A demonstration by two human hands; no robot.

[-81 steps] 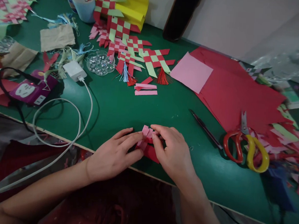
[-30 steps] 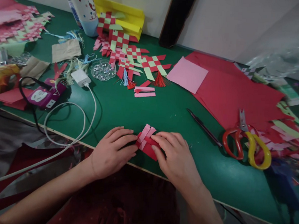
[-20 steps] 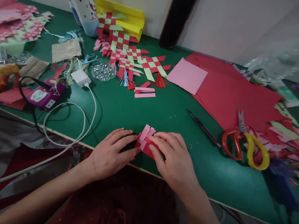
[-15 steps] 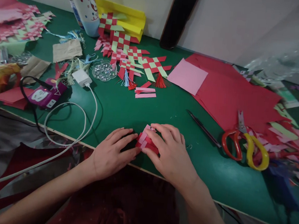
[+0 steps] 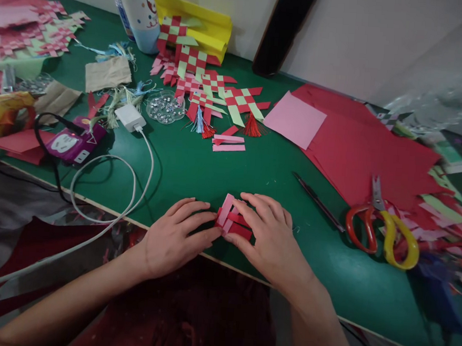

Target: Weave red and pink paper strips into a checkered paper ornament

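Note:
A small woven piece of red and pink paper strips (image 5: 225, 215) lies near the table's front edge, between my two hands. My left hand (image 5: 181, 235) holds its left corner, the thumb along the lower edge and the fingers bent beside it. From the right, my right hand (image 5: 268, 231) grips the piece with thumb and fingers, which cover part of it. Loose pink paper strips (image 5: 228, 148) and a short red one lie farther back. Beyond them are woven red, green and pink paper fish (image 5: 239, 101), some with tassels.
To the right are a black pen (image 5: 318, 201), scissors (image 5: 374, 228), red paper sheets (image 5: 367, 151) and a pink square (image 5: 296, 119). On the left lie a white cable (image 5: 135, 185), a purple power socket (image 5: 73, 142) and a yellow glue gun (image 5: 5, 115). A bottle (image 5: 145, 35) stands behind.
The pink strips in the woven piece have shifted apart, with a gap between them now. My right hand has moved slightly right. The whole view has shifted a little.

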